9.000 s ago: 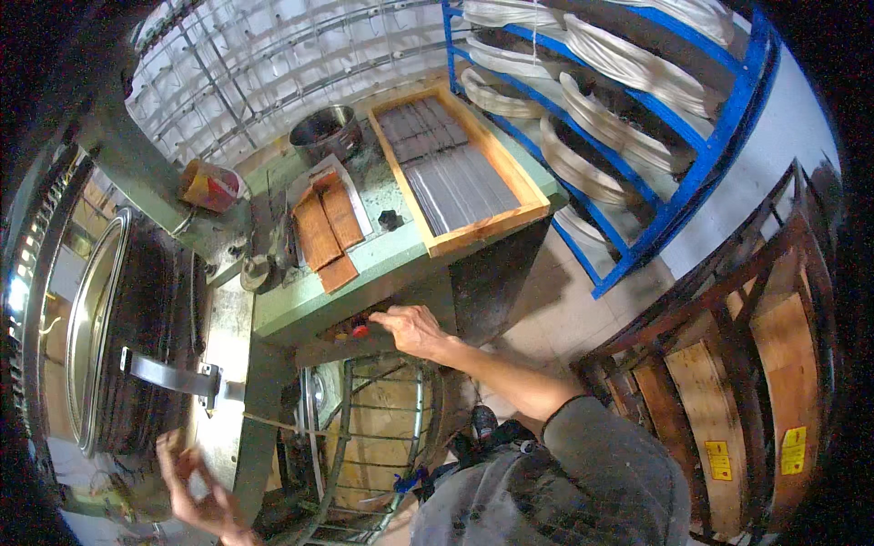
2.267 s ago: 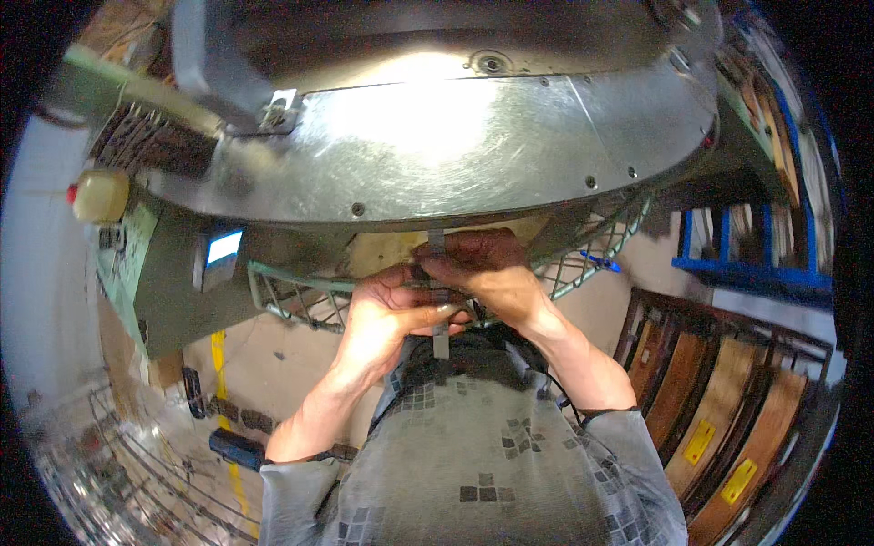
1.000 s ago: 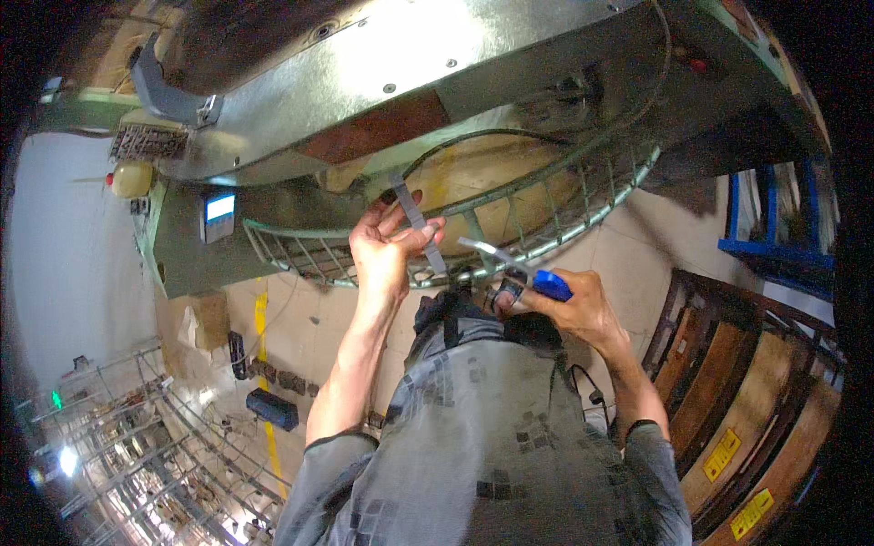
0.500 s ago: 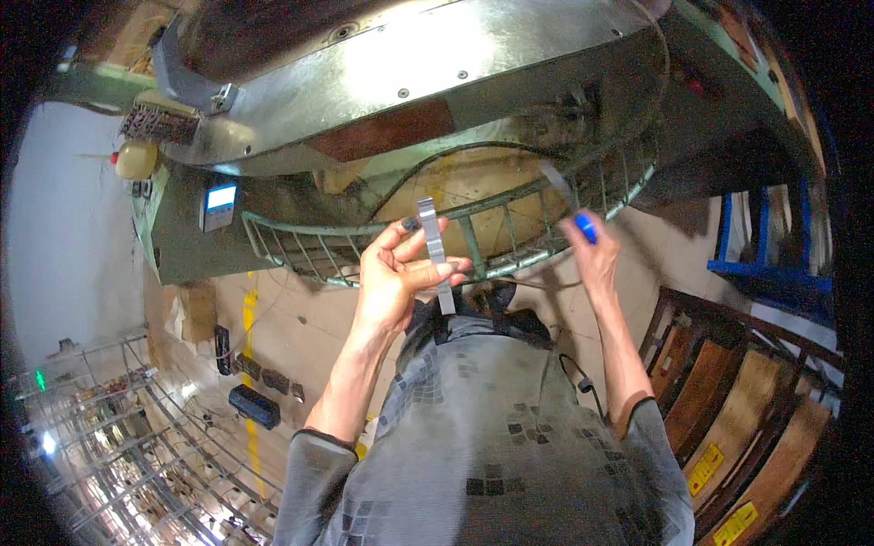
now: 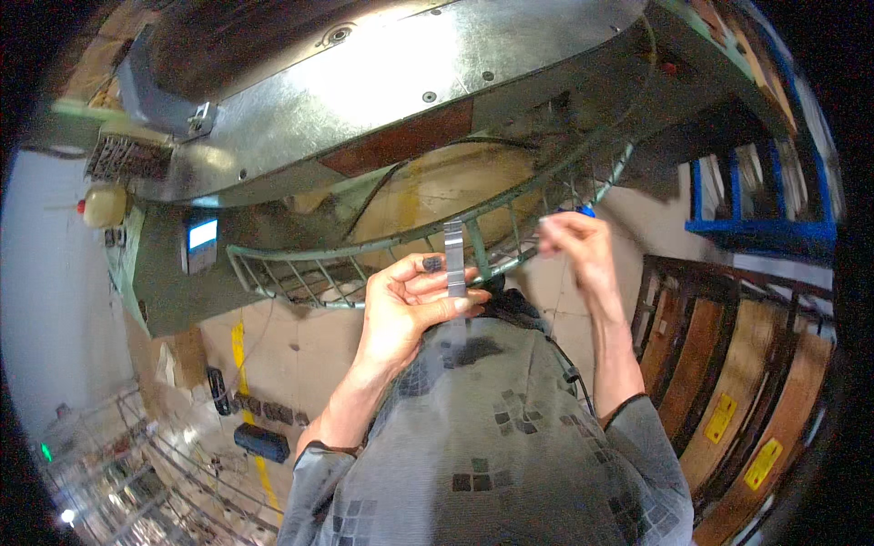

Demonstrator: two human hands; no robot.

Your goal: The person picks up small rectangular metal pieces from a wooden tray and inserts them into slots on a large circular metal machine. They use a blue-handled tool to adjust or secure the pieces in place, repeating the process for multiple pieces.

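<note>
My left hand (image 5: 401, 305) is closed around a narrow grey metal strip (image 5: 455, 255). The strip stands upright between thumb and fingers, with notch-like bands along its length. One finger of this hand has a dark covering on its tip. To the right, my right hand (image 5: 587, 255) is raised with its fingers bent together, apart from the strip and partly blurred. A blue tool handle (image 5: 585, 211) shows just behind its knuckles. The rest of that tool is hidden or too blurred to make out.
Ahead is a machine with a shiny metal bed (image 5: 364, 100) and a curved green rail (image 5: 401, 246) below it. A small lit display (image 5: 202, 235) sits at left. Wooden boards (image 5: 742, 382) in a rack and blue holders (image 5: 760, 223) stand at right; wire racking (image 5: 155, 473) lies lower left.
My right hand has turned and come inward and slightly down toward the left hand; the tool's thin blade no longer shows. My left hand and the strip sit slightly lower and further right.
</note>
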